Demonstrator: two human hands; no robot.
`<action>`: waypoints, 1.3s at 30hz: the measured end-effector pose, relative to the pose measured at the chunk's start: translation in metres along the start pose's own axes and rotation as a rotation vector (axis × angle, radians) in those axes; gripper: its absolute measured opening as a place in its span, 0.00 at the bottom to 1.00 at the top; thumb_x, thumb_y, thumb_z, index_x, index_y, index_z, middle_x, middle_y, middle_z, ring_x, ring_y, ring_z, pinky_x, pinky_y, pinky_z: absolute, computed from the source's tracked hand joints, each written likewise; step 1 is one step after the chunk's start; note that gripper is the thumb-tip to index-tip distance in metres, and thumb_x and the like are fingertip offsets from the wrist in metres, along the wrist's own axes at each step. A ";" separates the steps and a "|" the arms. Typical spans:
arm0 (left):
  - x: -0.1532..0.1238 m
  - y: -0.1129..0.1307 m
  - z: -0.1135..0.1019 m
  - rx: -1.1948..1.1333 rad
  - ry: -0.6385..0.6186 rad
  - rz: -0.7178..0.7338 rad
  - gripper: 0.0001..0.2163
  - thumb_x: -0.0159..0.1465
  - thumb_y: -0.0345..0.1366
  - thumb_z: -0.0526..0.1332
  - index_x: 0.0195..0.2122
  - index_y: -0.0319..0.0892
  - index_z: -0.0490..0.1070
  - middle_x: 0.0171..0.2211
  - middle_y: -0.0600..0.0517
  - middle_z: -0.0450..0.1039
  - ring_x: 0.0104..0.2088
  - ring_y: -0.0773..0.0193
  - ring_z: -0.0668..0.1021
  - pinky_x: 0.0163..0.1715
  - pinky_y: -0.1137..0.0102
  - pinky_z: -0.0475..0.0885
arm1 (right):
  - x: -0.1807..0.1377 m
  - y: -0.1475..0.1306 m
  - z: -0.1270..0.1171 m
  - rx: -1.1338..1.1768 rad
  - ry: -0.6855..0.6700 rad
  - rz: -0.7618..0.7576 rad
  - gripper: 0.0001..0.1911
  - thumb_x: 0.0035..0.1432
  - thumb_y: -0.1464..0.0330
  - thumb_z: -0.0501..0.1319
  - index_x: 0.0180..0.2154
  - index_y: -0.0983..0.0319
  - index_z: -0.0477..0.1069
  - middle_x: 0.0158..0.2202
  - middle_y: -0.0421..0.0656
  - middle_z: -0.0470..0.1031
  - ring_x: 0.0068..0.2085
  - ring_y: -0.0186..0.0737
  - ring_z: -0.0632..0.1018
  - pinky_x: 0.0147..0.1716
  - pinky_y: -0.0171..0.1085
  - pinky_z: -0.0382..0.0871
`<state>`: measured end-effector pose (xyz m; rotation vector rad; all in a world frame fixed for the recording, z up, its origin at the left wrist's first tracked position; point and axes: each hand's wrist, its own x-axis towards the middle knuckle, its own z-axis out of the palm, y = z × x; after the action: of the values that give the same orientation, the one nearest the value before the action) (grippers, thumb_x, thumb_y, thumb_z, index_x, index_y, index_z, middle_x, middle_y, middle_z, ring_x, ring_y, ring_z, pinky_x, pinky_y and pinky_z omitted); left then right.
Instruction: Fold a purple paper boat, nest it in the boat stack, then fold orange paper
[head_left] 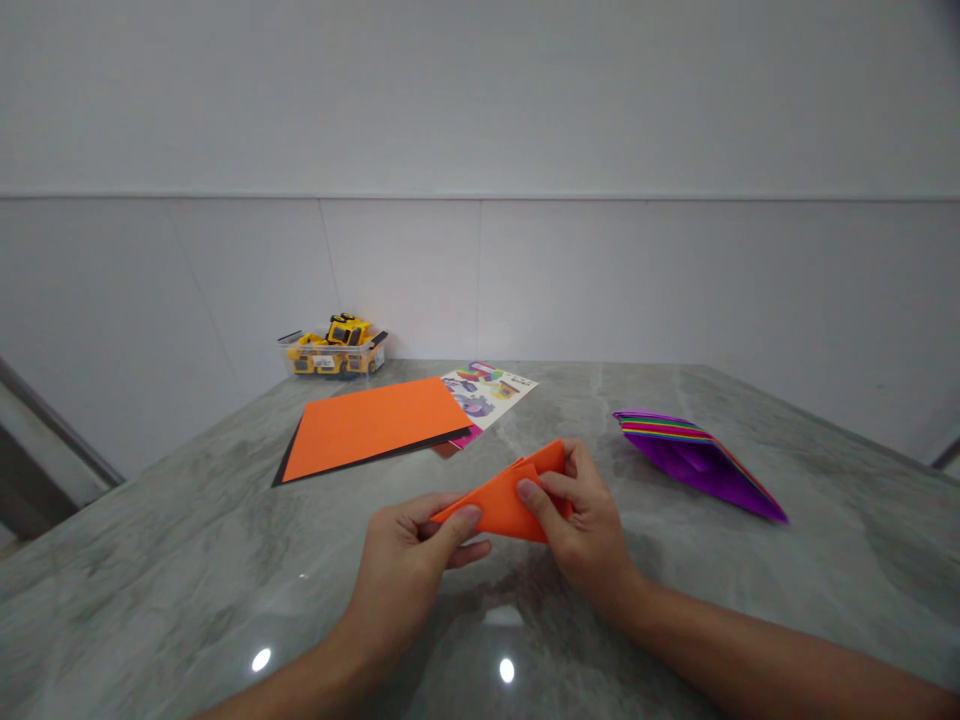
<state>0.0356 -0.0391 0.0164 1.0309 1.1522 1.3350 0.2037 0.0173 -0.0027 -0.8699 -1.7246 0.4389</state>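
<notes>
A folded piece of orange paper is held up between my two hands, above the near middle of the table. My left hand pinches its pointed left end, thumb on top and fingers beneath. At the wider right end, my right hand grips the folded layers, its thumb pressed on the front face. Part of the paper's right end is hidden behind my right fingers. Beyond my left hand lies a flat orange sheet on top of a black sheet.
To the right rests a folded purple paper piece with rainbow-striped layers. A printed booklet lies partly under the orange sheet. Against the wall stands a clear plastic box of yellow toy vehicles. The grey marble table reflects lights.
</notes>
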 end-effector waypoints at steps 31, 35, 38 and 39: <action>0.004 -0.001 -0.007 0.338 -0.405 -0.194 0.15 0.59 0.44 0.61 0.29 0.36 0.80 0.26 0.45 0.79 0.25 0.63 0.79 0.24 0.75 0.72 | -0.003 -0.004 -0.004 -0.113 -0.284 -0.129 0.13 0.54 0.71 0.59 0.18 0.63 0.67 0.33 0.43 0.61 0.34 0.38 0.67 0.33 0.38 0.66; 0.004 0.000 -0.005 0.350 -0.391 -0.193 0.15 0.58 0.43 0.61 0.29 0.35 0.80 0.26 0.45 0.79 0.24 0.64 0.78 0.23 0.75 0.72 | -0.003 -0.005 -0.004 -0.118 -0.312 -0.123 0.14 0.55 0.71 0.59 0.18 0.63 0.65 0.34 0.43 0.62 0.35 0.38 0.68 0.34 0.38 0.66; 0.004 0.001 -0.003 0.303 -0.332 -0.212 0.14 0.56 0.41 0.63 0.28 0.33 0.79 0.24 0.45 0.78 0.23 0.64 0.78 0.23 0.75 0.72 | -0.001 -0.004 -0.002 -0.145 -0.242 -0.136 0.06 0.54 0.70 0.61 0.25 0.62 0.67 0.39 0.45 0.64 0.41 0.42 0.69 0.41 0.42 0.67; 0.005 0.002 -0.003 0.262 -0.299 -0.221 0.14 0.56 0.41 0.64 0.28 0.32 0.79 0.24 0.44 0.78 0.24 0.63 0.78 0.22 0.75 0.72 | -0.001 -0.002 -0.001 -0.165 -0.165 -0.144 0.04 0.53 0.69 0.62 0.31 0.62 0.68 0.42 0.47 0.64 0.45 0.45 0.68 0.45 0.45 0.65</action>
<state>0.0320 -0.0346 0.0174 1.2059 1.1910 0.8392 0.2045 0.0150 -0.0012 -0.8382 -1.9830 0.2818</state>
